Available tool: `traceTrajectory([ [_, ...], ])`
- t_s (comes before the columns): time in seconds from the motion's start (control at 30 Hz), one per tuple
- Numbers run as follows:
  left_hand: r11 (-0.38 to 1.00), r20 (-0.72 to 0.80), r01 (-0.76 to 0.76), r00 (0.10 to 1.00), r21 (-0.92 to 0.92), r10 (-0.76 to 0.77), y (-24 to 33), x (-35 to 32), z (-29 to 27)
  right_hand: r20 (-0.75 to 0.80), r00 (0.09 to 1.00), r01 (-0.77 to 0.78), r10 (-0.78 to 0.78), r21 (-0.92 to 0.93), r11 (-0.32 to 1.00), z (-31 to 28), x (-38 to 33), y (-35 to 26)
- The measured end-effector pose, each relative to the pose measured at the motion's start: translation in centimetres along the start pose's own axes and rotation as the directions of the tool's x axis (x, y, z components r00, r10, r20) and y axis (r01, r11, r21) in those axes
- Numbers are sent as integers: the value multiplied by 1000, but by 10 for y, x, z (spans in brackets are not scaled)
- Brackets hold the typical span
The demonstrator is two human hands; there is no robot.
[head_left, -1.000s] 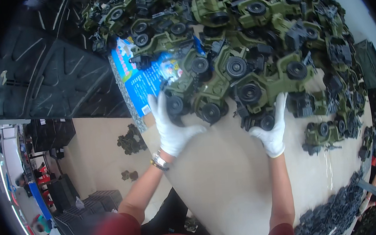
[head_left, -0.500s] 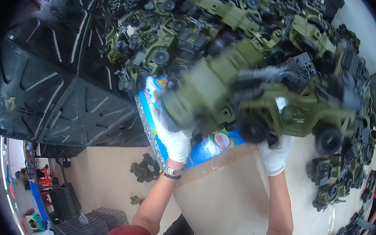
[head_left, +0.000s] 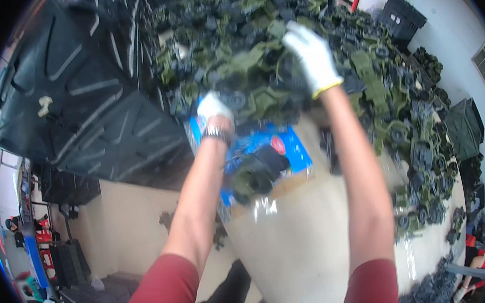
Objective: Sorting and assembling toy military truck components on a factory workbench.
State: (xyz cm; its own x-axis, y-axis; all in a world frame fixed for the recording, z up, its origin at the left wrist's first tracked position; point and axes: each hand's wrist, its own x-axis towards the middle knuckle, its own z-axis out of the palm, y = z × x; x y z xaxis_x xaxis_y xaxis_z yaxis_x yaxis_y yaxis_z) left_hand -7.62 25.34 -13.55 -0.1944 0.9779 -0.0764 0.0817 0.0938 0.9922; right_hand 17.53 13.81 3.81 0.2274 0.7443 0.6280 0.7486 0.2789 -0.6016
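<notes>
A heap of olive-green toy military vehicles (head_left: 370,76) with black wheels covers the far part of the table. My right hand (head_left: 314,57), in a white glove with a yellow cuff, reaches over the heap with its fingers stretched out and nothing visibly held. My left hand (head_left: 214,107), also gloved in white, is at the heap's near left edge; blur and the angle hide its fingers. Below it lies a blue printed sheet (head_left: 296,150) with a glossy surface. On the sheet rests a blurred dark green toy vehicle part (head_left: 253,179), apart from both hands.
Large black plastic crates (head_left: 68,102) stand at the left, next to the table. A dark crate (head_left: 400,18) sits at the back right by the wall. More toy vehicles (head_left: 420,166) spread along the table's right side. Grey crates (head_left: 100,302) are on the floor at lower left.
The green toy truck and jeep that my hands were holding have left them. My right hand has moved up and away over the heap, my left hand forward. The view has shifted.
</notes>
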Motion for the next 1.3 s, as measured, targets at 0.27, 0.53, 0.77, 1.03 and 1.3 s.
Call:
traceTrajectory([
  [0.27, 662, -274, -54, 933, -748, -233, 33, -88, -1, 38, 987, -151, 154, -53, 987, -72, -237, -145],
  [0.53, 768, -177, 24, 968, -640, -178, 0, -143, 14, 594, 539, -227, 598, -581, 782, -8, -359, -213],
  [0.77, 928, -185, -94, 982, -360, 27, -7, -130, 9, 632, 350, -256, 691, -645, 720, -34, -382, -235],
  [1.03, 916, 96, 291, 957, -277, -275, -24, -135, -37, 605, 105, -988, 789, 155, 13, -90, -339, -246],
  [1.3, 760, 328, 515, 853, -397, -407, 1, -204, -81, 565, 544, -836, 620, 427, 343, -121, -28, -243],
])
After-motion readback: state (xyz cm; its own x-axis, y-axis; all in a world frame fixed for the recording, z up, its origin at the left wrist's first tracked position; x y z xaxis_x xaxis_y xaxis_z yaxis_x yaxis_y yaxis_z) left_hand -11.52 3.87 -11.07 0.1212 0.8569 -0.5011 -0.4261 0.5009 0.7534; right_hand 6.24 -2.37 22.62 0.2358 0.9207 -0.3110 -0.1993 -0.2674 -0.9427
